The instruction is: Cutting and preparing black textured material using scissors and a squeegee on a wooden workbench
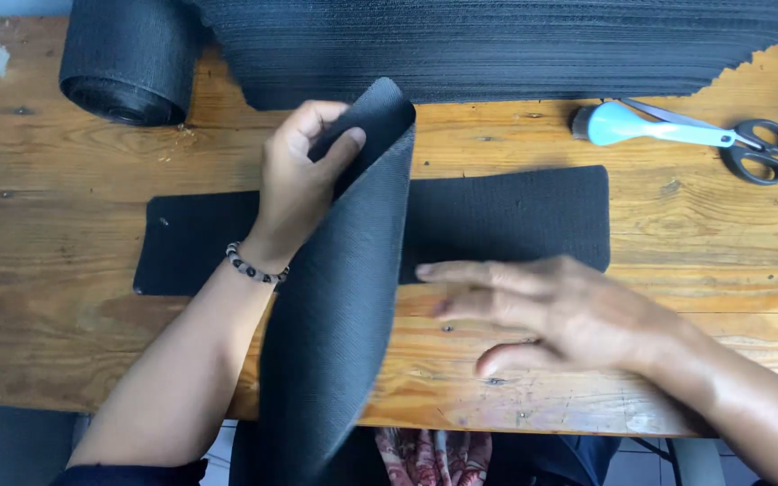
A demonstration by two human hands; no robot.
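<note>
Black ribbed rubber-like sheet, a long flexible strip, curls up from my lap edge of the wooden plank worktop. My left hand has it in a closed grip, thumb and fingers pinching the rounded top end. My right hand lies flat and open on the boards, fingertips at the near edge of a flat black rectangular mat piece that runs behind the raised strip. Along the far edge sit a dark roll of the same material and a wide stack of black sheets. A light blue brush lies across grey-handled scissors, far right. Bare boards show left of my left forearm.
</note>
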